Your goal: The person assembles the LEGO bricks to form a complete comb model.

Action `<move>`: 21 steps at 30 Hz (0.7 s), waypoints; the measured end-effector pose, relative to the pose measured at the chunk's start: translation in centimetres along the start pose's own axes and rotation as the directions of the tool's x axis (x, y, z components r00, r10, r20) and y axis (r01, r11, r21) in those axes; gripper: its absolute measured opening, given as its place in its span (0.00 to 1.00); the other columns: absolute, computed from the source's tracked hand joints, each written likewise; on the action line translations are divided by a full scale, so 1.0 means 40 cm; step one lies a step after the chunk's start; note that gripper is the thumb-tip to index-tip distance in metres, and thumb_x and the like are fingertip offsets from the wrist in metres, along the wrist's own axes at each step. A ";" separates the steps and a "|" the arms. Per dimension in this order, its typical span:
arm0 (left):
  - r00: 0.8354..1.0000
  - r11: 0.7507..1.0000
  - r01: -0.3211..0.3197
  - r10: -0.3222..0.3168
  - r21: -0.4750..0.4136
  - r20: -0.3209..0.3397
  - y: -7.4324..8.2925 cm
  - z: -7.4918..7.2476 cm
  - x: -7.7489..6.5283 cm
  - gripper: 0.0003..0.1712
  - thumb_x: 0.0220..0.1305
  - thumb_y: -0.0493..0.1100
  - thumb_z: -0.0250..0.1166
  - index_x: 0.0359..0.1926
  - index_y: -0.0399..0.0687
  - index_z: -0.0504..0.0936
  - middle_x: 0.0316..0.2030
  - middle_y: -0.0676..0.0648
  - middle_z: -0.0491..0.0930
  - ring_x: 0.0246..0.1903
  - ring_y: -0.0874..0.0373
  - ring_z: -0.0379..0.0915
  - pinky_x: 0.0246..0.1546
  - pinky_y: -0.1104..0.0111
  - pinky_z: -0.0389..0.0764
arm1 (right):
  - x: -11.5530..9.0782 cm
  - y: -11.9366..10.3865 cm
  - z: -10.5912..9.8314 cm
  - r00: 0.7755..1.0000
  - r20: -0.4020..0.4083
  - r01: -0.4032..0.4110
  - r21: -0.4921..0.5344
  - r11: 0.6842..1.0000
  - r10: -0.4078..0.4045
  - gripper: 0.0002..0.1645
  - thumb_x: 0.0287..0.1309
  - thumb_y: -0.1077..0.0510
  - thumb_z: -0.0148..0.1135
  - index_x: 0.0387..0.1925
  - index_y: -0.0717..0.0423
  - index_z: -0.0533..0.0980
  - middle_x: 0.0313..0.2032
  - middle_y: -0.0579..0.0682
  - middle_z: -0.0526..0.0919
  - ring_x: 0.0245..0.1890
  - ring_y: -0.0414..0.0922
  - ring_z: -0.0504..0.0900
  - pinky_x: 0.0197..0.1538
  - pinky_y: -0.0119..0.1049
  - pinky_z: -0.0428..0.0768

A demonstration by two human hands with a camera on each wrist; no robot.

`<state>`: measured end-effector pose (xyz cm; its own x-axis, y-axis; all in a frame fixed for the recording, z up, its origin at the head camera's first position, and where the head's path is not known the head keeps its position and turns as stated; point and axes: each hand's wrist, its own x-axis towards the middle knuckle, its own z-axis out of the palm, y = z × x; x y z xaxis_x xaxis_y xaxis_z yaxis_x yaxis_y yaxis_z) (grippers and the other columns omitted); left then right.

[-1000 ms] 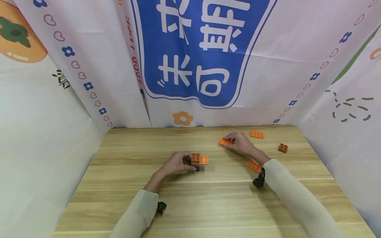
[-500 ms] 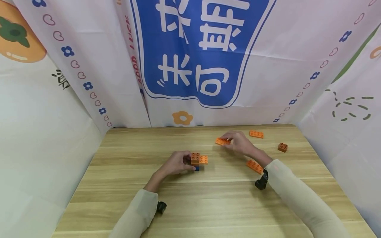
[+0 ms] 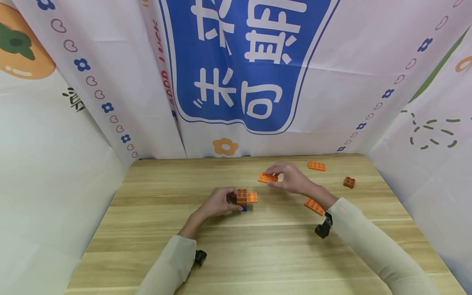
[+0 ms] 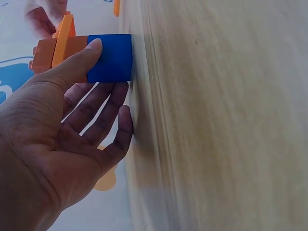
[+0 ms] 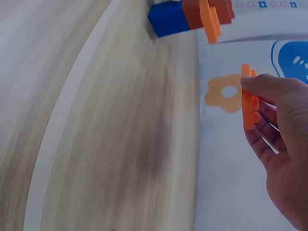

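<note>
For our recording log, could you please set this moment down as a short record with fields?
Left hand: holds the block stack, thumb on its blue block
Stack, bottom up: blue block, lower brown block, stacked orange plate jutting toward the right hand, upper brown block
Right hand: pinches a studded orange plate, off the table and apart from the stack
Loose on table: far orange plate, near orange plate, loose brown block

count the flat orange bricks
4: pinched brick in the right hand, stacked brick in the tower the left hand holds, far brick at back right, near brick partly hidden by the right forearm. More could hide there.
</note>
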<state>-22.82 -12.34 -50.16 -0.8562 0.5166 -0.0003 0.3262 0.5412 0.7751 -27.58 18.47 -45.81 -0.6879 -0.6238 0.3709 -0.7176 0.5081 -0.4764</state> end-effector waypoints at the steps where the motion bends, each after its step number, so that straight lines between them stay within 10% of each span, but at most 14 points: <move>1: 1.000 1.000 -0.001 0.001 -0.001 -0.001 -0.001 0.000 0.001 0.15 0.58 0.39 0.82 0.42 0.44 0.84 0.40 0.50 0.86 0.38 0.61 0.80 0.39 0.70 0.83 | 0.002 -0.006 0.000 1.000 0.003 0.011 0.001 1.000 -0.011 0.21 0.54 0.62 0.82 0.51 0.58 0.88 0.49 0.53 0.91 0.50 0.51 0.89 0.53 0.49 0.87; 21: 1.000 1.000 0.003 -0.003 -0.014 0.001 -0.003 0.001 0.001 0.16 0.58 0.39 0.82 0.44 0.44 0.85 0.41 0.50 0.87 0.40 0.61 0.83 0.44 0.67 0.86 | 0.029 -0.107 0.022 0.981 0.044 0.187 0.069 0.980 -0.190 0.20 0.54 0.63 0.82 0.49 0.61 0.88 0.47 0.53 0.91 0.48 0.49 0.89 0.52 0.42 0.88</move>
<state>-22.89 -12.36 -50.27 -0.8567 0.5157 -0.0036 0.3178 0.5333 0.7840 -25.23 15.03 -44.05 -0.5333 -0.7348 0.4192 -0.8243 0.3401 -0.4526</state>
